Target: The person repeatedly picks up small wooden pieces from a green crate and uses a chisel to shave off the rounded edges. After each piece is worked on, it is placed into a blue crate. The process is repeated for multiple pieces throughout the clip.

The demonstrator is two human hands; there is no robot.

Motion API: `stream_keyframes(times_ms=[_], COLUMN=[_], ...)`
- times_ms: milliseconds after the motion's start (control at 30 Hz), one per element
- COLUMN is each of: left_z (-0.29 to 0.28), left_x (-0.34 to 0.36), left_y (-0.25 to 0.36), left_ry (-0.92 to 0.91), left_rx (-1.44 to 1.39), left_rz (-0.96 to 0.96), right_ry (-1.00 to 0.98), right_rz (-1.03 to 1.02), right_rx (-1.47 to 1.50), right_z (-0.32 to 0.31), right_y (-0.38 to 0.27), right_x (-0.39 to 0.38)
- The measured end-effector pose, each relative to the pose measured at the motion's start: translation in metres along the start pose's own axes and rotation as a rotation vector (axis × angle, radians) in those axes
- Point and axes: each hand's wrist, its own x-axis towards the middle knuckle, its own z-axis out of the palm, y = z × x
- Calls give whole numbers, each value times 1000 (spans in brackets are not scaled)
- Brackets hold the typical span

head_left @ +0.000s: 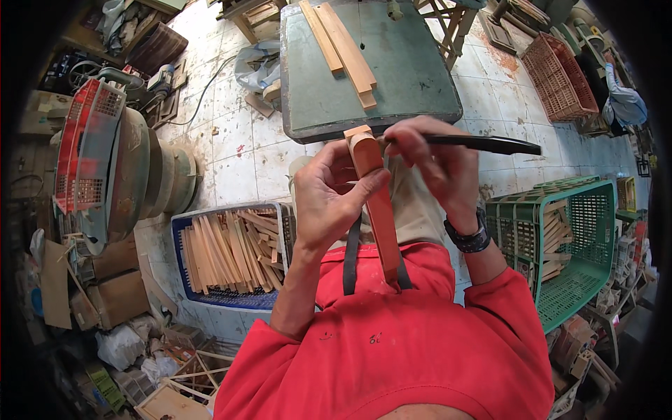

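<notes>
My left hand [329, 199] is wrapped round a long wooden bar [381, 220], its thumb pressed across the near face. The bar slopes from my lap up toward the table, and its upper end has a rounded cut-out shape. My right hand [437, 168], slightly blurred, grips a slim black tool [490, 144] close beside that upper end. The tool's dark shaft sticks out to the right. Its other end is mostly hidden by my fingers, so its exact kind cannot be told.
Two wooden bars [346, 52] lie on the green-topped table [413, 77] ahead. A blue crate [183, 280] of wooden strips stands at my left, a green crate [577, 273] with wood pieces at my right. A machine with a red basket [87, 147] stands far left, a red crate [560, 80] far right.
</notes>
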Motion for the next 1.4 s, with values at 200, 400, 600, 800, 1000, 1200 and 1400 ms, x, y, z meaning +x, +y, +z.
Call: stream_keyframes(times_ms=[200,400,600,800,1000,1200,1400], left_z=[10,13,11,8,9,12,-15], left_x=[11,16,17,17,17,16,25], left_y=[-4,-11,-17,-19,-20,-15,-25], left_ry=[78,71,53,42,43,75,-95], left_rx=[159,234,187,193,235,197,29], left_rz=[38,67,87,132,99,56,-80], right_ry=[25,-222,-454,-527,-510,-399,32], right_rz=[-31,-171,-255,-386,-391,-584,116], right_rx=[-77,-361,-619,-615,-775,-878,-37], right_z=[-6,-6,-3,-2,-1,-14,-18], right_y=[-16,-26,-31,-30,-30,-12,2], right_x=[26,52,66,69,67,75,6])
